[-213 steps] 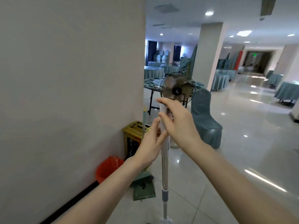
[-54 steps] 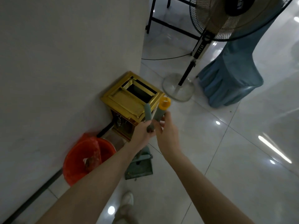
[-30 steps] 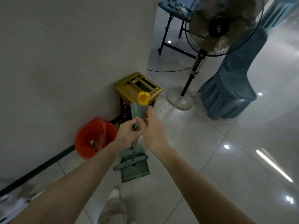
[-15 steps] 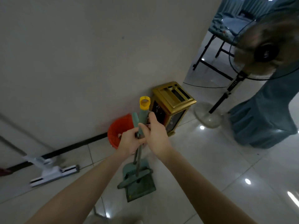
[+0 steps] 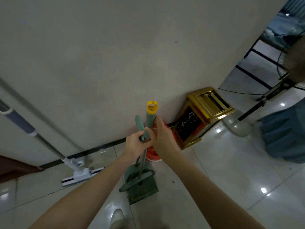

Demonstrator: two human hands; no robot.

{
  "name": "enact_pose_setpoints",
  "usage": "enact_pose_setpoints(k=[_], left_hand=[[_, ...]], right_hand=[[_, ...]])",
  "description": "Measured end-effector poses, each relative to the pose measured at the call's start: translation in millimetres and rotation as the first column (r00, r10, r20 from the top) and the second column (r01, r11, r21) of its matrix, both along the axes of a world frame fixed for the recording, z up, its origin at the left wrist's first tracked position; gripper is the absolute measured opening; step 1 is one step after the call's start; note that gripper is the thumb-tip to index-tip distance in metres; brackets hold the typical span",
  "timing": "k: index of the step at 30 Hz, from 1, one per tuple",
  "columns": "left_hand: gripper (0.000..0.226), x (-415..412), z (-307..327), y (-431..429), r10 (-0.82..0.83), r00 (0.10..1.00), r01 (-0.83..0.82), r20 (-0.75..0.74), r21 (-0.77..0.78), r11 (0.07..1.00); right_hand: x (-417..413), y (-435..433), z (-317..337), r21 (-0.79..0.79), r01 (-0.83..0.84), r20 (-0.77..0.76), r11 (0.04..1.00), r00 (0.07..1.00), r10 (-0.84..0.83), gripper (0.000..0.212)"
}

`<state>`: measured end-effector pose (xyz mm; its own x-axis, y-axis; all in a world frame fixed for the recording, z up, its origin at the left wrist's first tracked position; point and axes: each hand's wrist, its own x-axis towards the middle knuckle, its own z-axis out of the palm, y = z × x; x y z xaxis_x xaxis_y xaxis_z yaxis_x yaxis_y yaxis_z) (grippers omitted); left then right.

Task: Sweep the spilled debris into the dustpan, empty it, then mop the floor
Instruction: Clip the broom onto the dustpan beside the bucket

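Note:
Two green handles rise side by side in front of me. The broom handle (image 5: 150,116) has a yellow cap and the dustpan handle (image 5: 139,123) is plain. My left hand (image 5: 136,144) grips the dustpan handle and my right hand (image 5: 162,137) grips the broom handle just beside it. Below them the green dustpan (image 5: 142,191) stands on the floor with the broom head (image 5: 137,178) lying across it. A white flat mop (image 5: 79,175) leans against the wall at the left, its grey handle (image 5: 19,123) slanting up.
An orange bucket (image 5: 152,154) sits at the wall behind my hands, mostly hidden. A gold bin (image 5: 203,116) stands right of it. A standing fan's base (image 5: 236,128) and a blue covered chair (image 5: 283,134) are at the right. My shoe (image 5: 117,218) shows below.
My view has swung left, bringing the leaning mop fully into sight. Both hands keep their grip on the two handles, and the dustpan and broom stay on the floor by the bucket.

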<state>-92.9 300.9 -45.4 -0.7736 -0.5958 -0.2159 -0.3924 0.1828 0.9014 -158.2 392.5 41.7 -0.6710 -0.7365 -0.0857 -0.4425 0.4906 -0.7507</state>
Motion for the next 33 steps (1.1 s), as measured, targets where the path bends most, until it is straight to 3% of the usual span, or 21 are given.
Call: enact_pose_setpoints(k=[4, 9, 18, 33], left_hand=[[0.035, 3, -19, -53, 0.044, 0.999, -0.045, 0.003, 0.014, 0.999], [0.017, -3, -32, -104, 0.062, 0.998, -0.061, 0.024, -0.055, 0.997], [0.021, -10, -67, -171, 0.027, 0.996, -0.018, 0.088, -0.109, 0.994], [0.039, -26, -89, -198, -0.016, 0.996, 0.033, 0.091, -0.191, 0.981]], right_hand=[[0, -52, -9, 0.047, 0.017, 0.043, 0.999, 0.999, -0.019, 0.034], [-4, -109, -23, 0.083, 0.019, 0.064, 0.996, 0.998, -0.025, 0.034], [-6, -175, -51, 0.131, -0.045, 0.042, 0.99, 0.998, 0.04, 0.027], [-25, -212, -70, 0.009, 0.079, 0.037, 0.997, 0.996, -0.079, 0.028]])
